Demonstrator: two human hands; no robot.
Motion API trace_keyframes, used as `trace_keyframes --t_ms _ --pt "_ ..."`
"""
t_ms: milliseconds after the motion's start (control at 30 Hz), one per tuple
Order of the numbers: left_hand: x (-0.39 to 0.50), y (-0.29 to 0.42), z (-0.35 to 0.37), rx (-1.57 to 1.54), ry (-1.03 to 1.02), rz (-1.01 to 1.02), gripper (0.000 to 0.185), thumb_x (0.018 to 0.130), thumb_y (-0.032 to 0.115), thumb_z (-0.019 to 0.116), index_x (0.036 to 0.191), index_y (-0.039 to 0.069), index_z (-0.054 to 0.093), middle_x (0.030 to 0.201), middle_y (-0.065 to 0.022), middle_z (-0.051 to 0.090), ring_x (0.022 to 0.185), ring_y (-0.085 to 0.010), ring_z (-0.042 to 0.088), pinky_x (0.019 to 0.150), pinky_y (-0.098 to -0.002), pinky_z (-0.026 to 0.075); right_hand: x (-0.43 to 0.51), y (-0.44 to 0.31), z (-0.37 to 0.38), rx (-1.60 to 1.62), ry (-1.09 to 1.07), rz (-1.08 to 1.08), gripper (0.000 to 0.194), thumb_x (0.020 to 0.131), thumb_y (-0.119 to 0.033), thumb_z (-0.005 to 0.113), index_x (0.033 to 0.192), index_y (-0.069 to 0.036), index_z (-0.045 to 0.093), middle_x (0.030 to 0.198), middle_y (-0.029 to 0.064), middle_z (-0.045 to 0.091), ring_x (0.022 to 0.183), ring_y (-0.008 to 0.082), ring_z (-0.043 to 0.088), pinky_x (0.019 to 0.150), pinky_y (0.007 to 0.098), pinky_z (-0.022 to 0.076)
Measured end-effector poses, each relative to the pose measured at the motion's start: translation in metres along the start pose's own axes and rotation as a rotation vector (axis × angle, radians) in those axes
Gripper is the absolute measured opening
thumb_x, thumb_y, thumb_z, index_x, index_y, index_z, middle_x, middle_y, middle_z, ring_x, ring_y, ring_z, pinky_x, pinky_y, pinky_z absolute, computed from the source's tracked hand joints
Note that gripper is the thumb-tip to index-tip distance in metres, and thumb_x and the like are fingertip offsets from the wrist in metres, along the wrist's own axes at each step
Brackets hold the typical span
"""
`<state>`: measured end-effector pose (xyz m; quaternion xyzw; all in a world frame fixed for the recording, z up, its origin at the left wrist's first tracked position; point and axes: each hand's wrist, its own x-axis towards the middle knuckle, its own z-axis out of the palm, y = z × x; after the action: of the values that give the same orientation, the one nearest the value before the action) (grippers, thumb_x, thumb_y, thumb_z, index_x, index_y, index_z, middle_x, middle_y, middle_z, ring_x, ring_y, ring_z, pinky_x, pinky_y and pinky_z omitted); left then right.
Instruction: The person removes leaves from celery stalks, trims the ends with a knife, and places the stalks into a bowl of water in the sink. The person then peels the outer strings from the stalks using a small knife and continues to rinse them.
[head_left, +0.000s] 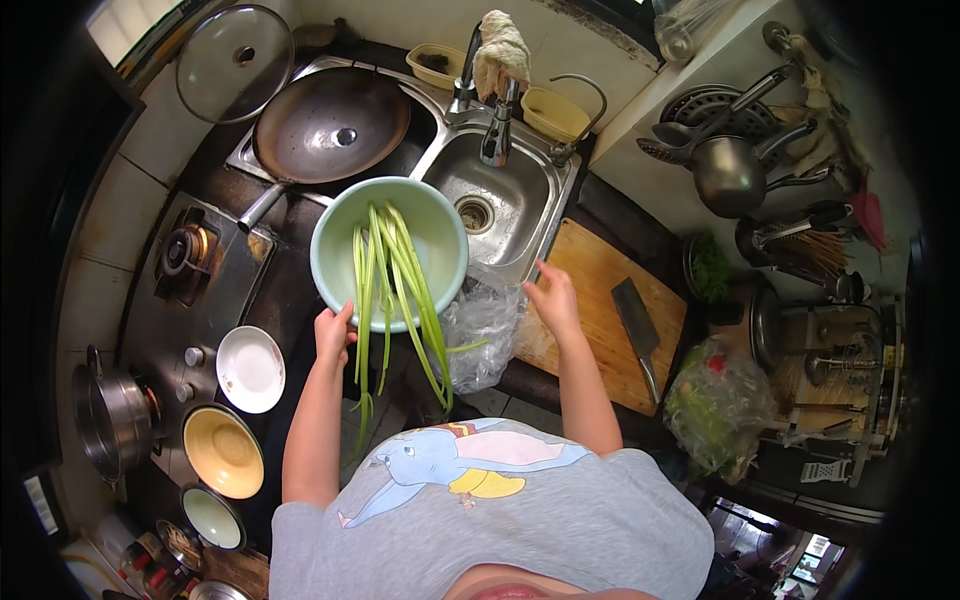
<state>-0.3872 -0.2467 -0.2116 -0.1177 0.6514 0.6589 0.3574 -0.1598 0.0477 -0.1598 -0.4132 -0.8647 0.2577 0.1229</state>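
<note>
My left hand (335, 334) grips the near left rim of a pale green basin (442, 225). Long green stalks (405, 262), perhaps scallions or garlic stems, lie in it and hang over its near rim. My right hand (553, 300) is empty with its fingers apart, above the left edge of a wooden cutting board (592, 262). Between the basin and that hand is a crumpled clear plastic bag (484, 330). A cleaver (636, 326) lies on the board. Behind the basin is a steel sink (517, 240) with a faucet (496, 139), a cloth (501, 52) draped over it.
A wok (330, 127) rests over the sink unit's left side, its handle towards the gas stove (217, 277). Bowls (251, 370) line the left counter near a steel pot (112, 420). Right of the board sits a bag of green vegetables (716, 405). Pans and utensils (727, 176) hang at right.
</note>
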Motion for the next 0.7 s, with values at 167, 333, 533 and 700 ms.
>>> trace_keyframes --t_ms 167,333,533,700 --pt "-0.011 0.000 -0.001 0.042 0.063 0.044 0.012 0.084 0.010 0.055 0.084 -0.002 0.057 0.062 -0.0048 0.057 0.036 -0.0074 0.041 0.033 -0.0202 0.032 0.147 -0.049 -0.004 0.525 0.118 -0.195 0.055 0.078 -0.028 0.063 0.121 0.003 0.047 0.117 0.0206 0.053 0.110 0.0288 0.051 0.092 0.0342 0.0392" --pt "-0.028 0.007 -0.003 0.059 0.076 -0.006 0.018 0.088 0.015 0.053 0.092 -0.002 0.055 0.069 -0.0055 0.059 0.045 -0.0083 0.051 0.039 -0.0181 0.042 0.232 -0.094 0.024 0.852 -0.082 -0.117 0.057 0.079 -0.043 0.062 0.114 0.001 0.048 0.104 0.0112 0.055 0.095 0.0192 0.052 0.083 0.0297 0.0390" --pt "-0.030 0.010 -0.007 0.046 0.048 -0.011 0.020 0.091 0.018 0.049 0.094 -0.002 0.054 0.074 -0.0052 0.060 0.052 -0.0087 0.055 0.045 -0.0185 0.048 0.198 -0.149 0.048 0.514 -0.087 -0.190 0.061 0.071 -0.060 0.060 0.083 -0.001 0.052 0.068 0.0117 0.056 0.066 0.0282 0.056 0.063 0.0359 0.0441" --pt "-0.029 0.010 -0.006 0.052 0.053 -0.022 0.021 0.091 0.018 0.048 0.095 -0.002 0.054 0.074 -0.0045 0.059 0.053 -0.0078 0.054 0.046 -0.0182 0.048 0.188 -0.173 0.072 0.639 -0.141 -0.172 0.068 0.072 -0.060 0.059 0.096 0.003 0.053 0.071 0.0142 0.059 0.070 0.0297 0.059 0.066 0.0343 0.0454"
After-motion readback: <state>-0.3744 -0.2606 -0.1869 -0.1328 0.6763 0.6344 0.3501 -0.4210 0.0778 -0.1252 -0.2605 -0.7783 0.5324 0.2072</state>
